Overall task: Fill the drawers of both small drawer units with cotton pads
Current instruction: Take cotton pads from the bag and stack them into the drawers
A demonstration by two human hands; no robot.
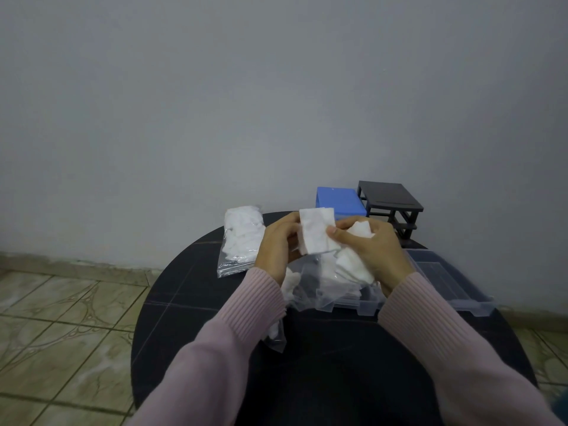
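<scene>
Above the surface's (190, 302) centre, both hands pinch cotton pads (318, 230): left hand (278, 244) at nine o'clock steadies the stack, right hand (370, 245) at three curls round loose ones, likely squaring them for a drawer

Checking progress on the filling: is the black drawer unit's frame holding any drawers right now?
No: the black drawer unit shows open, empty slots, and clear drawers lie on the table.

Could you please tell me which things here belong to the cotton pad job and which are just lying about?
Part of the job:
cotton pads, pinched by left hand and right hand
open plastic bag
sealed bag of pads
blue drawer unit
black drawer unit
clear drawers

Just there:
round black table
tiled floor
</scene>
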